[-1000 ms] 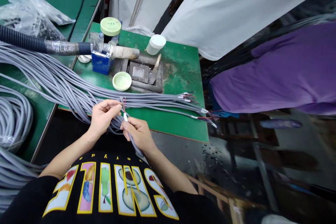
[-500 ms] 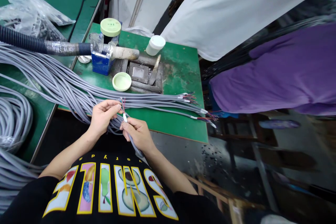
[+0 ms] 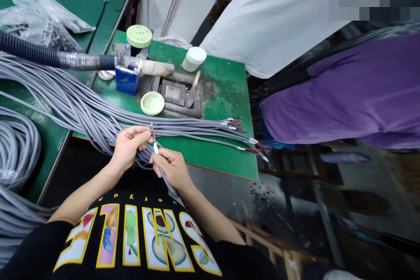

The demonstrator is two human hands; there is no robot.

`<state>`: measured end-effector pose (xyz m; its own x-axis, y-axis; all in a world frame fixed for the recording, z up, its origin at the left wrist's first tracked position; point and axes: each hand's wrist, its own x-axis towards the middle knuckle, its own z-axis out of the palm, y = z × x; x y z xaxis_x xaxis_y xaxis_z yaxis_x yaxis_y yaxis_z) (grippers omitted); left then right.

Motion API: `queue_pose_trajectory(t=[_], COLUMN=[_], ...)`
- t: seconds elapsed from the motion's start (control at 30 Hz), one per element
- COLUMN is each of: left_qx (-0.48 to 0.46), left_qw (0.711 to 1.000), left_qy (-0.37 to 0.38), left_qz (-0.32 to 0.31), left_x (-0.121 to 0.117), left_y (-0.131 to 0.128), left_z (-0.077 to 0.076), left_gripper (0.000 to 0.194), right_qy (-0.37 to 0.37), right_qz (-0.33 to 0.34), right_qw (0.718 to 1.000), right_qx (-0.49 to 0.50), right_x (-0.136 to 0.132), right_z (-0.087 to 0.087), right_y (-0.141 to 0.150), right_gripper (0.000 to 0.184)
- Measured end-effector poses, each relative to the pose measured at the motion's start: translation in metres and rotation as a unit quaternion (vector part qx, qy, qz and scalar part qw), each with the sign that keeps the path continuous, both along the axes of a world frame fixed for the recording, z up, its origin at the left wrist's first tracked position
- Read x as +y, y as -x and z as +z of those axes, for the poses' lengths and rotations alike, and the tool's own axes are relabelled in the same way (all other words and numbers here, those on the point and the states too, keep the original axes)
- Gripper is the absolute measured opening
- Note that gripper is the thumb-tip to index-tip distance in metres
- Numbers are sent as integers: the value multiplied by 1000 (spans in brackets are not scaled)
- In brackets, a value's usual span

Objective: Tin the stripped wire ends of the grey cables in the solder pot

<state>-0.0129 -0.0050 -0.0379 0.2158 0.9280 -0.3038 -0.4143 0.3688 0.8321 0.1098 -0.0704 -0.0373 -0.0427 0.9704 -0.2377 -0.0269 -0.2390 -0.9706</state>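
Observation:
Near the front edge of the green bench, my right hand (image 3: 172,166) is closed around a grey cable (image 3: 165,178) just below its white end sleeve (image 3: 155,148). From that sleeve thin coloured wires (image 3: 154,132) fan upward, red ones among them. My left hand (image 3: 131,144) pinches some of these wires between thumb and forefinger. Behind both hands a thick bundle of grey cables (image 3: 183,123) runs across the bench, and its stripped ends (image 3: 234,124) lie to the right.
A solder pot (image 3: 173,92) with a scraper (image 3: 193,90) sits behind the bundle. Around it are a pale green lid (image 3: 152,103), a white tub (image 3: 194,59) and a blue box (image 3: 126,80) under a hose (image 3: 85,61). A person in purple (image 3: 344,96) is at the right.
The view has shifted very slightly. Both hands keep their hold on the cable and its wires, with hardly any visible movement.

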Motion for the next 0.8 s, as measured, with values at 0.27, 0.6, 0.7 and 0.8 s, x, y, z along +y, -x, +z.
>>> queue_pose_trajectory(t=[0.27, 0.6, 0.7, 0.8], left_qx=[-11, 4, 34, 57], left_qw=[999, 999, 996, 995], left_qy=[48, -37, -76, -84], left_qz=[-1, 15, 16, 7], left_x=[3, -3, -5, -6], left_y=[-2, 1, 2, 2], left_z=[5, 1, 0, 0], left_gripper=[21, 17, 15, 17], right_qy=[-10, -10, -5, 4], right_qz=[3, -2, -4, -4], right_qw=[1000, 1000, 1000, 1000], right_qx=[-3, 7, 7, 4], right_x=[-1, 0, 1, 1], right_z=[-1, -5, -5, -4], right_y=[0, -1, 0, 0], right_gripper=[30, 31, 31, 32])
